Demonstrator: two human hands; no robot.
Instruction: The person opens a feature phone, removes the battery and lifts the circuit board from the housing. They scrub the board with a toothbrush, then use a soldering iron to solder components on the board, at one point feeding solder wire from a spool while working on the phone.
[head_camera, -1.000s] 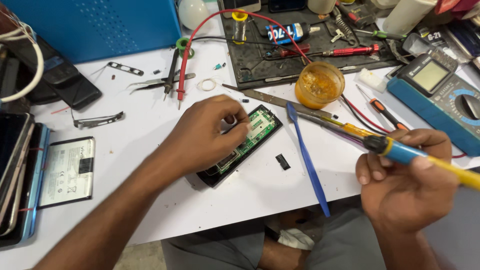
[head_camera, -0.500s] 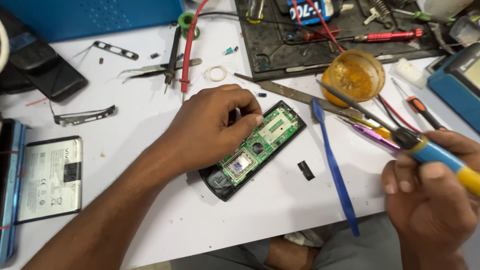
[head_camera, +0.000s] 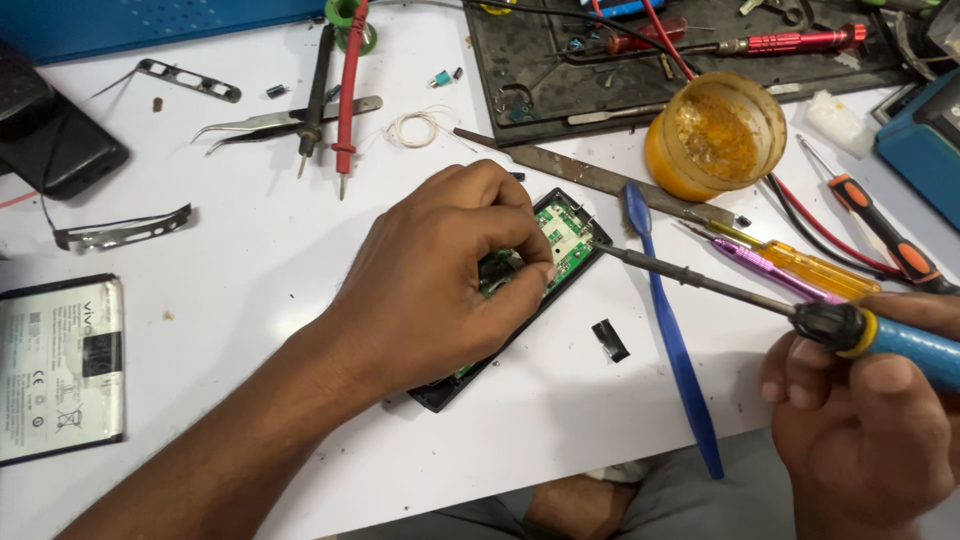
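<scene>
Listed by size. White worktable (head_camera: 250, 250): carries all items below. Black tool tray (head_camera: 560, 75), far edge, right of centre. Phone battery (head_camera: 55, 370), flat at the left edge. Left hand (head_camera: 440, 275): curled palm-down over the black handset (head_camera: 455, 385), fingertips pinched together on its green circuit board (head_camera: 560, 235), near table centre. Right hand (head_camera: 865, 420): closed in a fist around the blue-handled soldering iron (head_camera: 720, 285), whose tip touches the board's upper end. Amber flux tub (head_camera: 715, 135), open, beyond the iron. Blue pry tool (head_camera: 670, 330), lying just right of the handset. Tweezers (head_camera: 270, 120), far left. Small black chip (head_camera: 610, 340), loose between handset and pry tool.
</scene>
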